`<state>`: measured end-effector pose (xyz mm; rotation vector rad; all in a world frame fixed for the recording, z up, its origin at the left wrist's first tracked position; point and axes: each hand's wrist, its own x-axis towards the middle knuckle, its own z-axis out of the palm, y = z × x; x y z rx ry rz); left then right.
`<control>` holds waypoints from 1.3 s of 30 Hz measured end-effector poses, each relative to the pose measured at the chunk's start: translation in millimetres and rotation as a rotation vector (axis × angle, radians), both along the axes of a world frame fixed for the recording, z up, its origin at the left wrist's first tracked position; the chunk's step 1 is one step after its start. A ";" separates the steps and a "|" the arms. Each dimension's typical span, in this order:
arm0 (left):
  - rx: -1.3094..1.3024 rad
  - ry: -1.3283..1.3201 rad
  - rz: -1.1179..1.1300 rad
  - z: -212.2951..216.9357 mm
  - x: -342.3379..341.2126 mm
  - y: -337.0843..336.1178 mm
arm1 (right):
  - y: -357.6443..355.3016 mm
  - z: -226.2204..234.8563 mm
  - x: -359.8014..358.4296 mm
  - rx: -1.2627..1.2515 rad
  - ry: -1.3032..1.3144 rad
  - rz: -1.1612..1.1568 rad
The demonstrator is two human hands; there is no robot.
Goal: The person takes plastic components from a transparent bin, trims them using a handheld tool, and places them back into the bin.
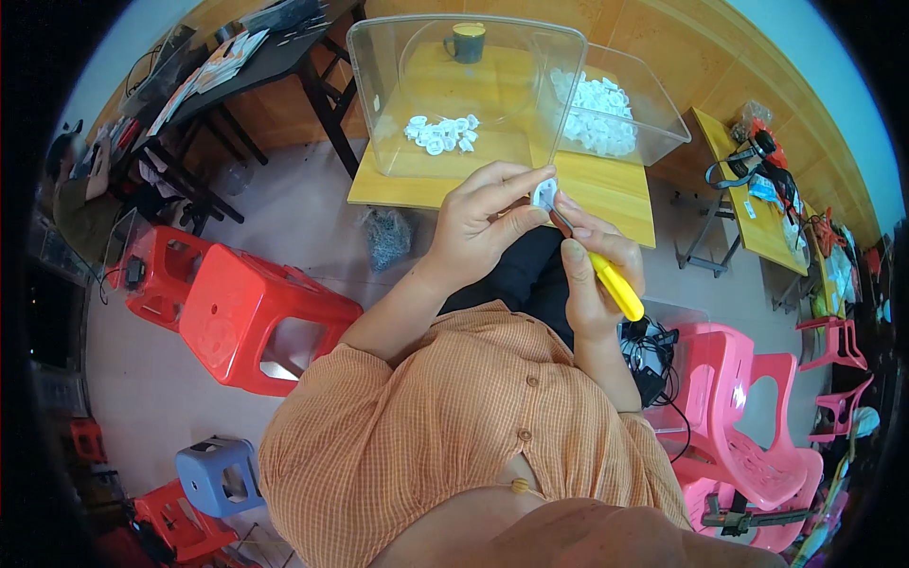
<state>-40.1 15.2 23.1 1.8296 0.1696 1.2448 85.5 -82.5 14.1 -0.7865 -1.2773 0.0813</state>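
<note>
A small white plastic piece [544,193] is pinched between the thumb and fingers of my left hand [488,220]. My right hand [598,260] is closed round a yellow-handled tool [615,286] with a thin metal shaft. The shaft points up and left, and its tip meets the white piece; whether it goes into the piece is hidden. Both hands are raised over my lap, at the near edge of the yellow table [407,189]. Beyond them, several similar white pieces [441,134] lie in a loose heap, seen behind or within a clear plastic panel.
A clear bin [658,133] of white pieces stands at the table's back right. Behind the clear panel [371,95] is a dark mug [466,44]. Red stools [251,317] stand at left, pink chairs [729,398] at right. A filled plastic bag [386,239] lies beneath the table.
</note>
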 end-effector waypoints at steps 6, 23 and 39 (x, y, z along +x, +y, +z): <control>0.026 -0.024 0.000 -1.2 1.5 1.9 | -1.5 2.8 2.0 -0.015 -0.012 0.010; -0.207 -0.035 -0.138 -7.4 4.3 6.9 | -0.5 1.7 3.4 -0.040 0.060 0.037; -0.092 -0.071 -0.022 -14.2 10.4 0.6 | 3.3 2.5 -4.2 -0.045 0.222 0.009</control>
